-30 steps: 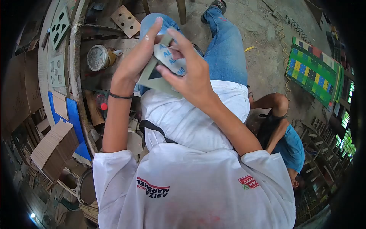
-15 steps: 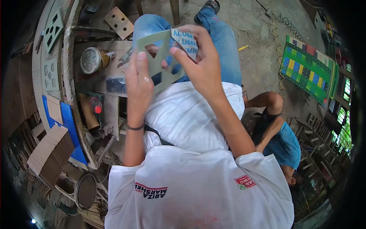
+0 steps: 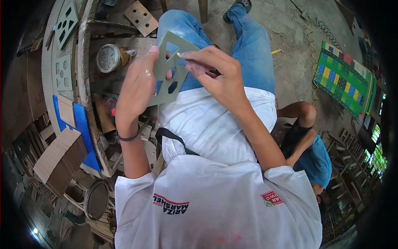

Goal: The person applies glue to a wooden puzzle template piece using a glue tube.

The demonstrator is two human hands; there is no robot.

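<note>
Workshop floor [image 3: 290,41] — cutout board [image 3: 180,74] over left hand [image 3: 136,85], fingers [image 3: 168,74] showing through holes.

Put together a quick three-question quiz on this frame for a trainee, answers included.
1. True or false: the left hand holds a grey-green panel with cutouts.
2. What is in the right hand? A) a paintbrush; B) a plastic bottle; C) a pinkish abrasive sheet.
3. Fill in: the nearby co-worker's shirt is ____.

Key: 1. True; 2. C; 3. blue.
</note>
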